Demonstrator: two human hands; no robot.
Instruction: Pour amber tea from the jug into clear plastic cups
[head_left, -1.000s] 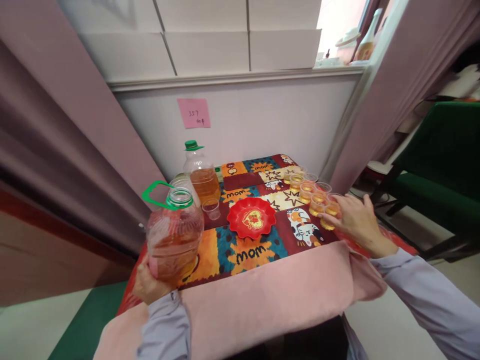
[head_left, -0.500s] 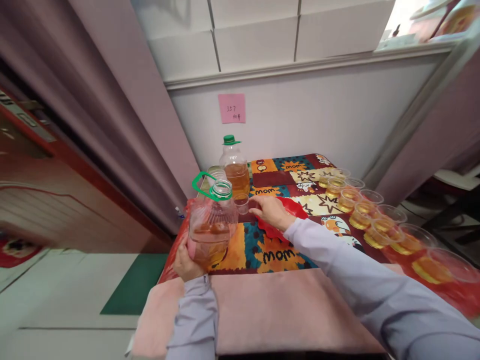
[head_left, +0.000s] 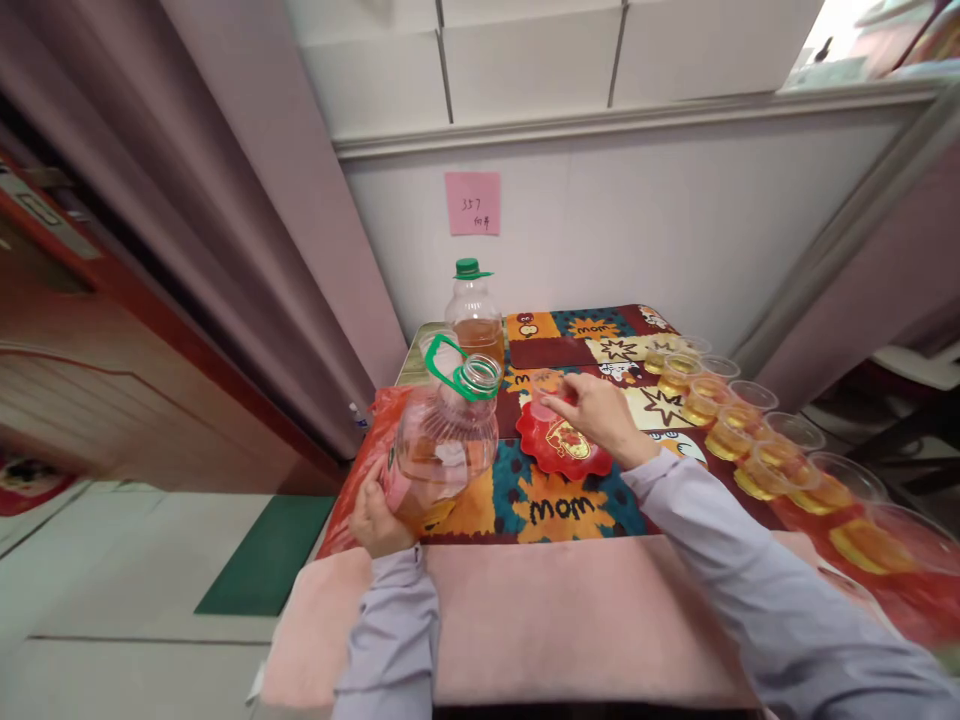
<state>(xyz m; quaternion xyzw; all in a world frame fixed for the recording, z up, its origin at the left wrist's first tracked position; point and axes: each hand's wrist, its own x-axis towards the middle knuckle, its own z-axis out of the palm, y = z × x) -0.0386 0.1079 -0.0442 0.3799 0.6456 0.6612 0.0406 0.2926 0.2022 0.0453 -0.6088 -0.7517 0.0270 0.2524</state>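
Observation:
My left hand (head_left: 381, 518) is wrapped round the lower left side of a big clear plastic jug (head_left: 446, 440). The jug has a green handle and an open mouth, leans a little to the right, and holds some amber liquid low down. Between the fingers of my right hand (head_left: 604, 415) is a small clear plastic cup (head_left: 545, 390), over the left back edge of a red scalloped plate (head_left: 536, 455). The cup looks to have nothing in it. A second jug (head_left: 480, 335) with a green cap stands behind the first, partly hidden by it.
Along the table's right side run rows of clear cups (head_left: 731, 432), several with yellow liquid. A patterned mat (head_left: 480, 520) and a pink cloth (head_left: 585, 620) cover the table. Red plastic (head_left: 360, 480) lies at the left edge. A pink note (head_left: 472, 203) is on the wall behind.
My right hand has moved right, carrying the small cup from beside the back jug to over the red plate. The held jug has tipped a little further right.

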